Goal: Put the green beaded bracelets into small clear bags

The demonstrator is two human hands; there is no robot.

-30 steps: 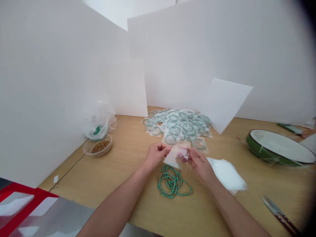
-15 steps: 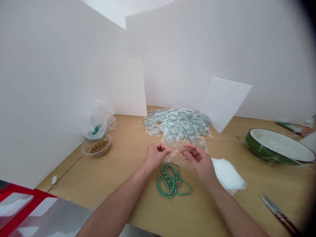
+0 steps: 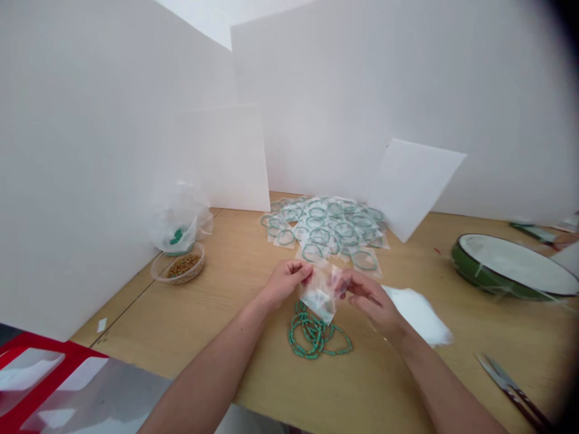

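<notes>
A small clear plastic bag (image 3: 320, 293) is stretched between my two hands, facing me. My left hand (image 3: 288, 280) pinches its upper left edge between thumb and fingers. At the right edge, my right hand (image 3: 366, 295) has its fingertips on the bag, with some showing blurred through the film. Just below the bag lies a loose pile of green beaded bracelets (image 3: 310, 337), partly covered by it. To the right of my right hand is a stack of white plastic bags (image 3: 418, 316). Beyond my hands spreads a heap of bagged green bracelets (image 3: 332, 226).
On the left stand a clear bowl of brownish beads (image 3: 183, 266) and a plastic bag with green beads (image 3: 176, 232). A green-sided basin (image 3: 479, 277) and scissors (image 3: 509, 383) lie right. White panels (image 3: 307, 102) wall the table; a white card (image 3: 416, 184) leans behind.
The small bag has turned to face me and looks more spread out. My right hand has turned and closed onto its right edge. The bracelets have stayed in place.
</notes>
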